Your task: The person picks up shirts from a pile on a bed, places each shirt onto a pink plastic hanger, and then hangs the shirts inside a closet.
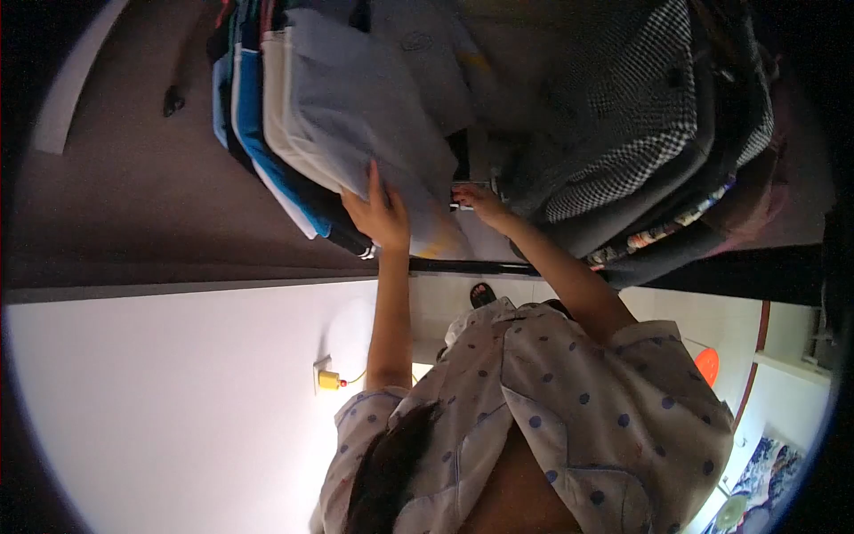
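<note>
A row of hanging garments fills the upper middle of the head view. My left hand (381,215) lies against the lower part of a grey garment (365,107), its fingers apart. Beside that hand hang a cream garment (277,98) and a blue and white one (253,133). My right hand (482,203) reaches into the dark gap between the grey garment and a black-and-white checked garment (614,133). Its fingers are closed at a small shiny piece, too dim to name.
Darker garments (703,191) hang at the right. A brown panel (124,196) stands behind the clothes. Nearer are a dark ledge (178,287), a white wall (196,383) and a yellow plug (329,380) in a socket. An orange-red round object (706,366) shows at the right.
</note>
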`<state>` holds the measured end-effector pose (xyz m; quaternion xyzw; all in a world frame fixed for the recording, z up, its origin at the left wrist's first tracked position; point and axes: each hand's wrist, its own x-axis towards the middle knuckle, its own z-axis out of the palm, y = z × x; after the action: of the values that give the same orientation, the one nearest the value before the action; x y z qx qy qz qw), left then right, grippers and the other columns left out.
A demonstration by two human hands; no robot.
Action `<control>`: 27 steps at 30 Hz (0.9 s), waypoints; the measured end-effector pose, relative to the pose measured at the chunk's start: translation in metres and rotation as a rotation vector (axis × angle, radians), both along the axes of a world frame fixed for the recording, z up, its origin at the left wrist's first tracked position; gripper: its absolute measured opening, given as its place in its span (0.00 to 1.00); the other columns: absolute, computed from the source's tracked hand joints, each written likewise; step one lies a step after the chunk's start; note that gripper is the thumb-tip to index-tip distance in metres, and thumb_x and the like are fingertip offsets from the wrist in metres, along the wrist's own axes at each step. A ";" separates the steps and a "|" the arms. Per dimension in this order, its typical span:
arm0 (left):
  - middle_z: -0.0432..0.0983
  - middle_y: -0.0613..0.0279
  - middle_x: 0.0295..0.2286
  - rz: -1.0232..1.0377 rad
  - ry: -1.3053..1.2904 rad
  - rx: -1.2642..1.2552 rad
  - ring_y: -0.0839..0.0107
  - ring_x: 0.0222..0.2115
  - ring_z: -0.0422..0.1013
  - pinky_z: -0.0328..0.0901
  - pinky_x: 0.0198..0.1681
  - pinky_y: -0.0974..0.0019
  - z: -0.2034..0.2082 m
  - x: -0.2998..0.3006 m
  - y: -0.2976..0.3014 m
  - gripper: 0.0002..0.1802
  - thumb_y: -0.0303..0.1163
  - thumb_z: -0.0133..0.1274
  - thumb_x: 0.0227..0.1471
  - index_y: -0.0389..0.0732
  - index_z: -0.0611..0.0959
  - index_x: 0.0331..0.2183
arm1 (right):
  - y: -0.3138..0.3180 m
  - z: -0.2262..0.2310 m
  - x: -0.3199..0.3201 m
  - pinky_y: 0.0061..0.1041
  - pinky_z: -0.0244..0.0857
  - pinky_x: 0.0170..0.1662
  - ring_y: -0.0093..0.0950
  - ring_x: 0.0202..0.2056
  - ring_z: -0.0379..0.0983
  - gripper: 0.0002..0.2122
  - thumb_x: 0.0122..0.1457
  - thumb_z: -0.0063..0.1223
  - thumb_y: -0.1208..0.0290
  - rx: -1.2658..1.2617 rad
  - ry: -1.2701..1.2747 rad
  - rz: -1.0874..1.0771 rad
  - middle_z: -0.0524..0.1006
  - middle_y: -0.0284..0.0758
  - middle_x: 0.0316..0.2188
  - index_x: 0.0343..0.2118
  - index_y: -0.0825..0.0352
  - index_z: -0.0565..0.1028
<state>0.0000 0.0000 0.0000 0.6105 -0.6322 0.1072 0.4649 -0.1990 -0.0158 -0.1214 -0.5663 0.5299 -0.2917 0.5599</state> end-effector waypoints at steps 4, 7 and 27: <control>0.51 0.42 0.54 0.008 -0.256 0.480 0.43 0.53 0.51 0.51 0.54 0.51 -0.138 0.017 0.062 0.30 0.33 0.53 0.42 0.57 0.70 0.51 | 0.055 0.038 -0.038 0.33 0.60 0.49 0.31 0.44 0.68 0.21 0.62 0.37 0.55 0.055 -0.407 0.035 0.71 0.39 0.43 0.49 0.67 0.67; 0.50 0.50 0.56 -0.247 -0.467 1.275 0.47 0.55 0.50 0.53 0.54 0.53 -0.194 0.009 0.121 0.28 0.38 0.53 0.45 0.56 0.70 0.50 | 0.110 0.073 -0.088 0.29 0.63 0.45 0.29 0.40 0.70 0.18 0.62 0.37 0.58 -0.037 -0.456 -0.009 0.73 0.38 0.40 0.48 0.67 0.67; 0.77 0.58 0.33 -1.648 0.351 1.181 0.73 0.35 0.72 0.63 0.42 0.71 -0.033 -0.386 0.278 0.13 0.32 0.46 0.55 0.31 0.77 0.36 | 0.460 0.140 -0.273 0.17 0.57 0.24 0.18 0.20 0.62 0.14 0.60 0.34 0.66 -0.266 -0.368 -1.394 0.69 0.31 0.16 0.29 0.70 0.72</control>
<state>-0.3857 0.2783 -0.0329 0.1253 -0.7297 -0.6639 0.1056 -0.4716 0.4440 0.0190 -0.1029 0.6245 -0.7324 0.2509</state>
